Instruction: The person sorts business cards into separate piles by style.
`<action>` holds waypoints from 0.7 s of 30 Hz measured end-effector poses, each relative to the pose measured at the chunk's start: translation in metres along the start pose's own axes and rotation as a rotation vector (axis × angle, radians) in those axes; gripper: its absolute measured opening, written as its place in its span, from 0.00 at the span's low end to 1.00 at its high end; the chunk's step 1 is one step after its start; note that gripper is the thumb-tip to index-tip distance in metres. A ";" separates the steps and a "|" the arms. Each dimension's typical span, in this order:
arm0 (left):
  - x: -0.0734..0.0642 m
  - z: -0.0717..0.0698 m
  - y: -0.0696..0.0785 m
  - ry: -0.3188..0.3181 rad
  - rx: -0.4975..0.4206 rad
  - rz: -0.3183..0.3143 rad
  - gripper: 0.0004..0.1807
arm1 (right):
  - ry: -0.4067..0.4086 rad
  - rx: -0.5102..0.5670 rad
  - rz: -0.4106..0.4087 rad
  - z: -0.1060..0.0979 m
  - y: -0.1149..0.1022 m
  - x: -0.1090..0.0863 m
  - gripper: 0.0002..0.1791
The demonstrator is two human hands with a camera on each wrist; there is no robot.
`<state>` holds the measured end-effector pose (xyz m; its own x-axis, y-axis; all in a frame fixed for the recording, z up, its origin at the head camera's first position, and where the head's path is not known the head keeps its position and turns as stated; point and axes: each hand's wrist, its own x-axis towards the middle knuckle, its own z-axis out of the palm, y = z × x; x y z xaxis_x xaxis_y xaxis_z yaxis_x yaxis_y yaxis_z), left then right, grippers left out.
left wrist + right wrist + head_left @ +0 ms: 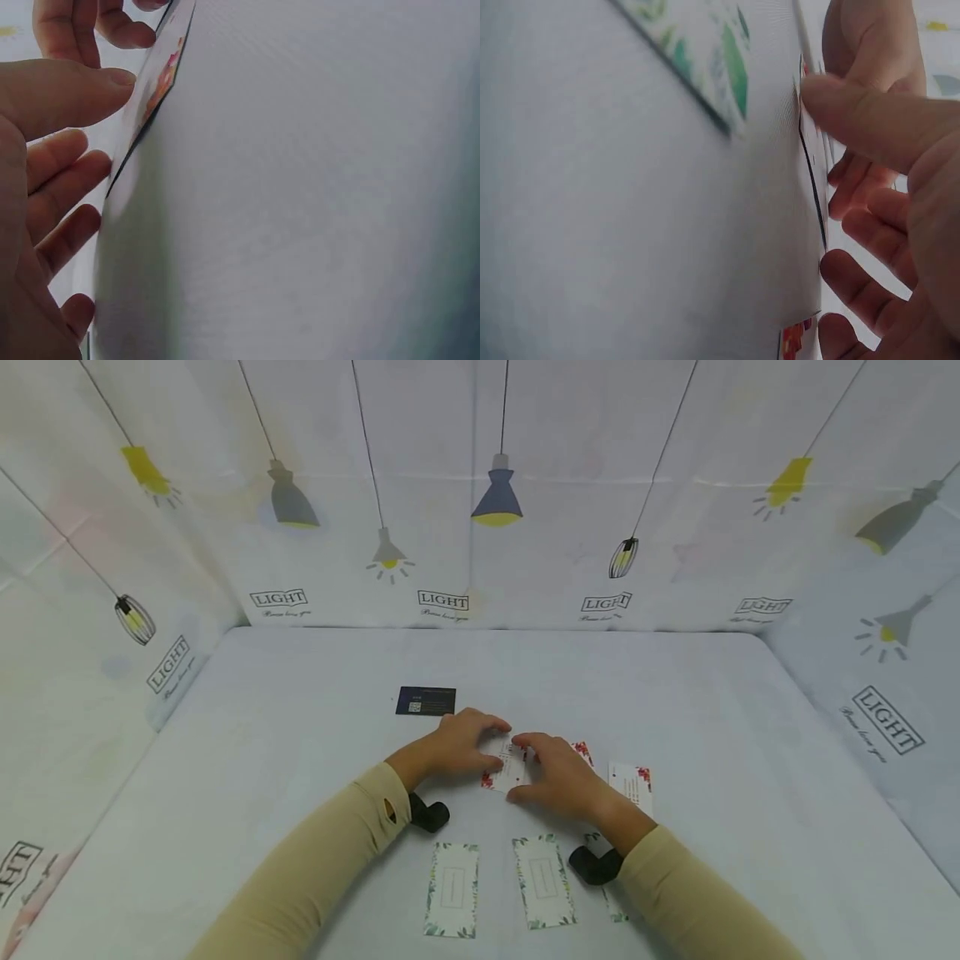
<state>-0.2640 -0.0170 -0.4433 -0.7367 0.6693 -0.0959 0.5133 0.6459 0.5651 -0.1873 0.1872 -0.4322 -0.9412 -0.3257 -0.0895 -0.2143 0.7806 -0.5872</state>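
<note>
A white card with red flower corners (512,768) lies on the white table between the two hands. My left hand (459,743) is at its left side, fingers loosely bent and the thumb over the card. From the right, my right hand (564,778) reaches around it, fingertips near the top edge and thumb near the bottom corner. In the left wrist view the card (161,79) looks almost flat, with the thumb beside it. Another red-flowered card (582,750) is partly hidden behind my right hand, and a further one (632,783) lies beside the right wrist.
A dark card with a small square code (426,702) lies beyond my left hand. Nearer are white cards with green leaf borders, one on the left (452,892), one in the middle (544,882), and one partly under the right forearm (617,903). A lamp-patterned cloth (540,568) hangs behind.
</note>
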 end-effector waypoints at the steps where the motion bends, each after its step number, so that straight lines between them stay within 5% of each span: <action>1: 0.000 0.001 -0.001 0.001 0.007 -0.002 0.29 | 0.002 -0.013 -0.005 0.000 -0.001 -0.001 0.41; 21: -0.024 -0.009 -0.014 0.065 -0.001 -0.063 0.21 | 0.009 -0.104 0.017 -0.014 0.013 0.004 0.35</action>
<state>-0.2573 -0.0449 -0.4419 -0.7945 0.6022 -0.0781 0.4646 0.6857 0.5603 -0.1978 0.2039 -0.4289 -0.9472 -0.3073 -0.0917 -0.2235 0.8375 -0.4986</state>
